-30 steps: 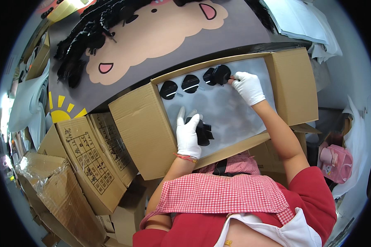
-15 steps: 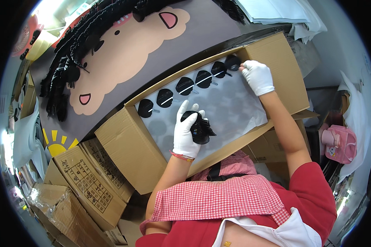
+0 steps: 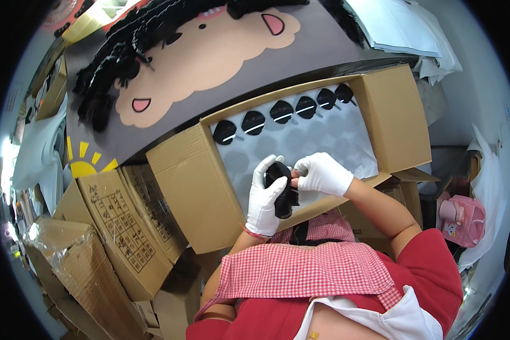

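Observation:
My left hand (image 3: 263, 203), in a white glove, is closed round a stack of glossy black rounded pieces (image 3: 281, 211), held over the near part of an open cardboard box. At the stack's right edge, my right hand (image 3: 323, 175) pinches with thumb and finger; its glove leaves some fingertips bare. How many pieces it grips is hidden. Along the box's far side, several matching black pieces (image 3: 281, 112) lie in a row on a translucent white sheet (image 3: 334, 133). Thin pale stripes cross most of them. Under the sheet, dark round shapes show faintly.
The cardboard box (image 3: 181, 187) has its side flaps folded out. Beyond it, a grey mat (image 3: 221, 96) with a cartoon bears a heap of black pieces (image 3: 105, 90). Taped cartons (image 3: 113, 232) stand at left, white sheets (image 3: 399, 28) far right, and a pink bag (image 3: 463, 221) at right.
My right hand has let go of the black piece at the row's far right end and come down to the stack in my left hand. The whole view has shifted slightly.

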Tool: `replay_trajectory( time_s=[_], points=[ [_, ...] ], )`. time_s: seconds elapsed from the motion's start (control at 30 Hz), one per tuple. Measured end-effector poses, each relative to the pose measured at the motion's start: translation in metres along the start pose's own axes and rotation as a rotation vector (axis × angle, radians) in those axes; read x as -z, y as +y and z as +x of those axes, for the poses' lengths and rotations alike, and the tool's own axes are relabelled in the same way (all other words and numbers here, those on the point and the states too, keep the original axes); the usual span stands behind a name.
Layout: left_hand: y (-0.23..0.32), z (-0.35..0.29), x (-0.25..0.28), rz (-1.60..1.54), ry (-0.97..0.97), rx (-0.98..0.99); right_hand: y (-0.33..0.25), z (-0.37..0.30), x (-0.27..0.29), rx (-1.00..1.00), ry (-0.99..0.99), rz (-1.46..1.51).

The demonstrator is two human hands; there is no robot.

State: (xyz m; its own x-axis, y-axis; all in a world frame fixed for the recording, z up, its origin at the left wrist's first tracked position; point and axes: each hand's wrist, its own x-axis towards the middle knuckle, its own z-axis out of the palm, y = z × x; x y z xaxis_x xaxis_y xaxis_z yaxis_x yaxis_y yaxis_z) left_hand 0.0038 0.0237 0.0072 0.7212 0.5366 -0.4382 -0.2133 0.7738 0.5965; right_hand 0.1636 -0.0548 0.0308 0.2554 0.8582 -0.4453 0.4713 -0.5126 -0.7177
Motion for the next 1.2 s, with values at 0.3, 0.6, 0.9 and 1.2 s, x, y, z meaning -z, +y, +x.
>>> replay_trajectory(
  time_s=[0.3, 0.6, 0.9, 1.2],
  points=[
    [0.015, -0.021, 0.032, -0.492, 0.329, 0.452, -0.016, 0.052, -0.046, 0.173, 0.400, -0.224],
    [-0.005, -0.012, 0.033, -0.329, 0.323, 0.349, 0.091, 0.014, 0.018, 0.053, 0.684, -0.354],
    [-0.011, 0.016, 0.021, -0.219, 0.335, 0.324, 0.139, -0.019, 0.071, -0.125, 0.839, -0.546],
    [-0.036, 0.026, 0.009, -0.238, 0.245, 0.332, 0.078, 0.002, 0.016, 0.227, 0.433, -0.694]
  ],
)
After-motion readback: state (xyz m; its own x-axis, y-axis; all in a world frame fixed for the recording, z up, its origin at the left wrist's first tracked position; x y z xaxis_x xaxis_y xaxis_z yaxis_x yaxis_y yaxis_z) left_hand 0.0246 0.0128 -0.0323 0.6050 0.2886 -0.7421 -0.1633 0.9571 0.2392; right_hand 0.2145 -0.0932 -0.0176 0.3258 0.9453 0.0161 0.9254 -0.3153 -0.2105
